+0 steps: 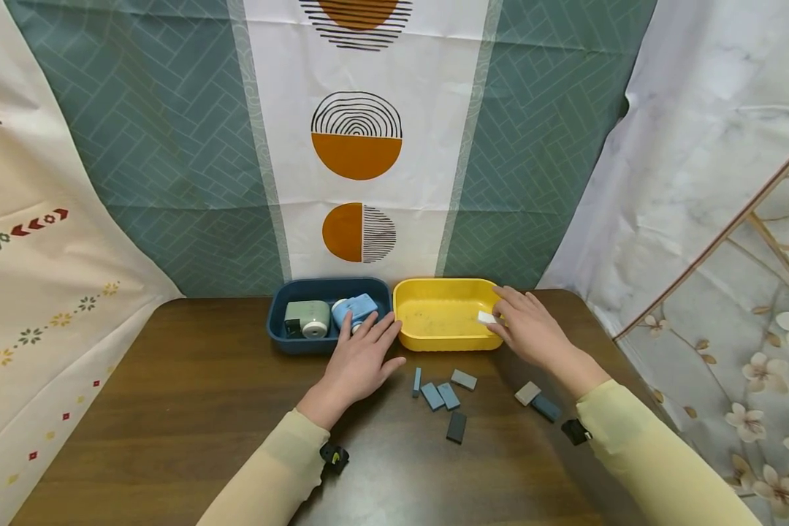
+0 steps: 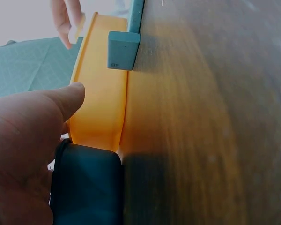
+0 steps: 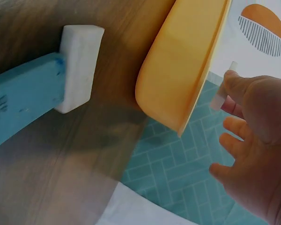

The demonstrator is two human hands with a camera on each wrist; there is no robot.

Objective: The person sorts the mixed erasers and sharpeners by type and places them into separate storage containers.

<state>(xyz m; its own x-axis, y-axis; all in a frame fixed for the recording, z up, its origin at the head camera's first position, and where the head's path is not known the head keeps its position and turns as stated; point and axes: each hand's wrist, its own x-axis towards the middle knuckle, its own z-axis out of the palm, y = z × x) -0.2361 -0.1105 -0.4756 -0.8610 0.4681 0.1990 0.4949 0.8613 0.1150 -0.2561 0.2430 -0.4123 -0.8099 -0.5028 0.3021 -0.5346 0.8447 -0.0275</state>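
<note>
My right hand (image 1: pixel 529 325) pinches a small white block (image 1: pixel 487 318) between thumb and fingertips, over the right end of the yellow tray (image 1: pixel 447 343). In the right wrist view the white block (image 3: pixel 223 86) stands out above the tray's rim, the other fingers loosely bent. My left hand (image 1: pixel 361 358) is spread with straight fingers over the front right corner of the dark blue tray (image 1: pixel 302 346), holding nothing. Within that blue tray lie a green toy camera (image 1: pixel 305 315) and a light blue toy camera (image 1: pixel 358 307), the latter partly hidden by my left fingers.
Several blue-grey blocks (image 1: pixel 448 396) and a dark block (image 1: pixel 456 427) lie on the brown table (image 1: pixel 191 394) before the trays. Farther right, a pale block (image 1: pixel 527 393) touches a blue block (image 1: pixel 546 408). A patterned curtain (image 1: pixel 532 146) hangs behind the trays.
</note>
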